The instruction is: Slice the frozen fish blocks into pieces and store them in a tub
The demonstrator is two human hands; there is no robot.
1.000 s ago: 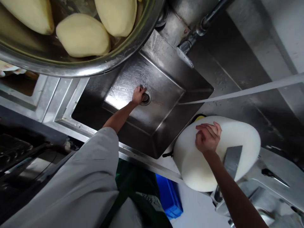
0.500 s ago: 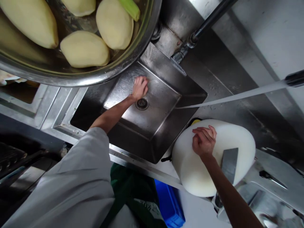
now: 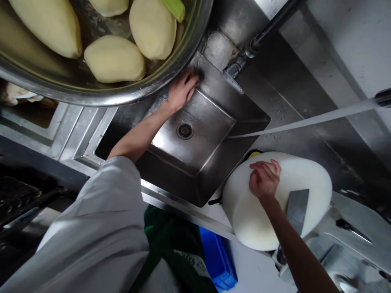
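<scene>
My left hand (image 3: 182, 90) is over the upper side of the steel sink (image 3: 210, 142), close beside the rim of a big metal bowl (image 3: 128, 97). Its fingers are blurred and bent, and whether they hold anything does not show. Above the round white cutting board (image 3: 244, 211) is my right hand (image 3: 265, 178), its fingers curled loosely and a little apart, holding nothing. On the board a cleaver (image 3: 297, 207) lies partly behind my right forearm. Large peeled pale vegetables (image 3: 115, 59) and a green piece (image 3: 174, 9) sit in the bowl.
A faucet (image 3: 233, 73) juts over the sink's back edge. From the right, a pale stream (image 3: 305, 123) runs into the sink from a black-ended pipe. A small knife (image 3: 354, 231) lies beyond the board. A blue crate (image 3: 217, 260) stands below the counter.
My left hand has moved up and away from the drain, toward the bowl's rim and the sink's back wall. My right hand stays over the board. The view has shifted slightly.
</scene>
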